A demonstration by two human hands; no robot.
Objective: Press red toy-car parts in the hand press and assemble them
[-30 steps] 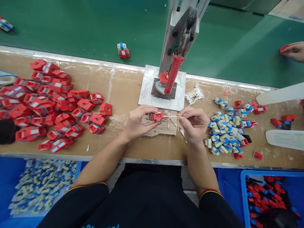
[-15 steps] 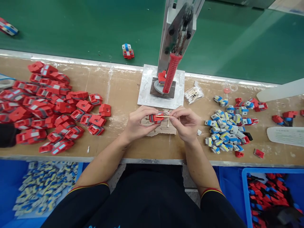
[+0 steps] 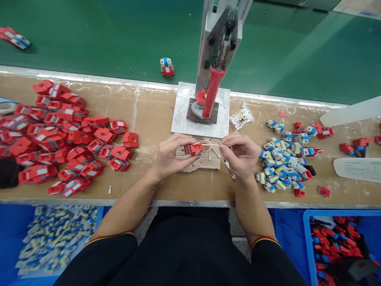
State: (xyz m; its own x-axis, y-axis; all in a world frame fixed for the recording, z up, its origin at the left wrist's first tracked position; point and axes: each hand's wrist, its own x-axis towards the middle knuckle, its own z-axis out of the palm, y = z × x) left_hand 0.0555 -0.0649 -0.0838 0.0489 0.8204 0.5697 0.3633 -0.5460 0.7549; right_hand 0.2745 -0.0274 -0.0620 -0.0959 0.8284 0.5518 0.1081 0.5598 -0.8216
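My left hand [image 3: 172, 155] pinches a red plastic part [image 3: 193, 148] between thumb and fingers, its recessed face turned up. Closed on a thin stick [image 3: 214, 144], my right hand [image 3: 240, 153] is to the right of it, and the stick's left end is close to the red part. Under the hands lies a torn piece of cardboard [image 3: 205, 161] with a small clear ring [image 3: 206, 146] and cotton swabs [image 3: 210, 153] on it.
A press with a red handle [image 3: 213, 93] stands ahead on a metal plate [image 3: 180, 119]. Red parts [image 3: 71, 137] are heaped left, white-blue parts [image 3: 281, 163] right. Swabs in a bag [image 3: 241, 118] lie beside the plate. Blue bins [image 3: 309, 246] sit below.
My right hand has moved right with the stick, away from over the red part. The parts on the green surface have shifted rightward.
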